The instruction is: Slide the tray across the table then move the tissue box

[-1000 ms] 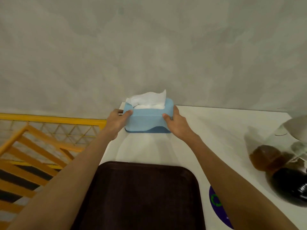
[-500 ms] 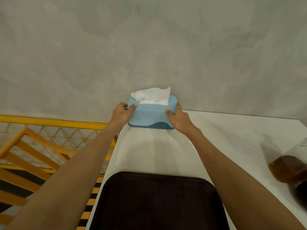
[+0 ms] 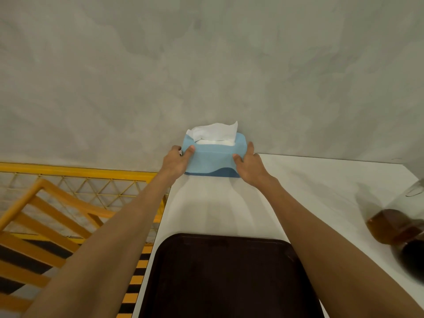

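Both hands' fingers (image 3: 190, 149) grip the tissue box (image 3: 213, 158) beyond the tray (image 3: 227, 276)

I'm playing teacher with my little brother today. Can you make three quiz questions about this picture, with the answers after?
1. True or false: both hands grip the tissue box.
2. Which thing lies nearest the person? A) the dark tray B) the tissue box C) the yellow railing
3. Fill in: a white ______ sticks out of the box top.

Key
1. True: the left hand holds its left end, the right hand its right end.
2. A
3. tissue
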Demonstrator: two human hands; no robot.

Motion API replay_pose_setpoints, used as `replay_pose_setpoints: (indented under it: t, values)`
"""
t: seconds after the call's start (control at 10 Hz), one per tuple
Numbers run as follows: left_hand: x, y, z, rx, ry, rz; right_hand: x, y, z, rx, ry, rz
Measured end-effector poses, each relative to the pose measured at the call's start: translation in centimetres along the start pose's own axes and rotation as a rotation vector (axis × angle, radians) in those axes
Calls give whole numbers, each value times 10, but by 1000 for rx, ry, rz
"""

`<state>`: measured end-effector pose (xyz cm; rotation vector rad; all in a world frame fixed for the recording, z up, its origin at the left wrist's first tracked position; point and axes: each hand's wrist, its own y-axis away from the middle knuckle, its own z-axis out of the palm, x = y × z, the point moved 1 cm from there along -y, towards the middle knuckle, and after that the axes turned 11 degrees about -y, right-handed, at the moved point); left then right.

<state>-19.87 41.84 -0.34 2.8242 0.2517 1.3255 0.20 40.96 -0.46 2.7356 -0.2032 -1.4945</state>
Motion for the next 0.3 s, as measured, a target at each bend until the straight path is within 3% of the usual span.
replay_pose_setpoints:
  t: [0.3]
  values:
    - [24,86,-18,132,-386,124,-9,98,-50,-52,536,-58]
